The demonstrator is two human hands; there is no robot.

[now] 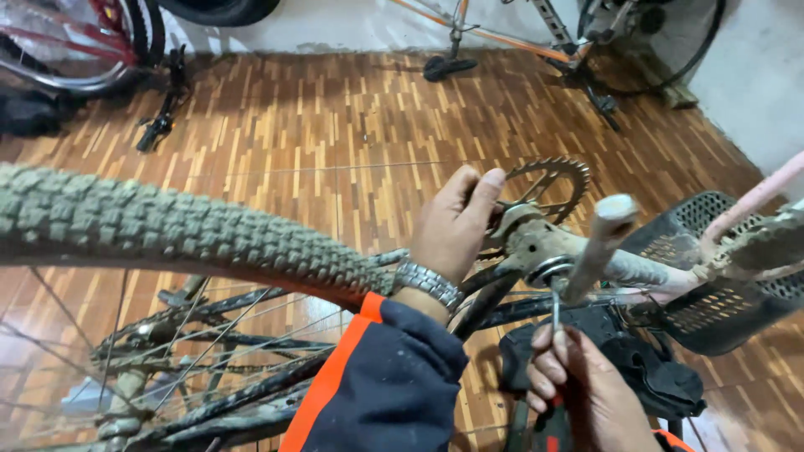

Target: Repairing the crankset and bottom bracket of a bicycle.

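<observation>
We see our left hand (456,219) closed on the bottom bracket (536,247) of a muddy bicycle, fingertips beside the toothed chainring (553,186). Just below it, our right hand (582,389) is clenched around a screwdriver (555,311), its tip touching the bracket's underside. A knobby tyre (167,234) lies left of both hands.

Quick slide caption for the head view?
Left hand grips the chainring side of a muddy bike's bottom bracket; right hand holds a tool beneath it.

Bicycle repair workshop, muddy knobby tyre (167,234), chainring (548,186), other bikes (75,42) parked on parquet floor (335,125)
</observation>
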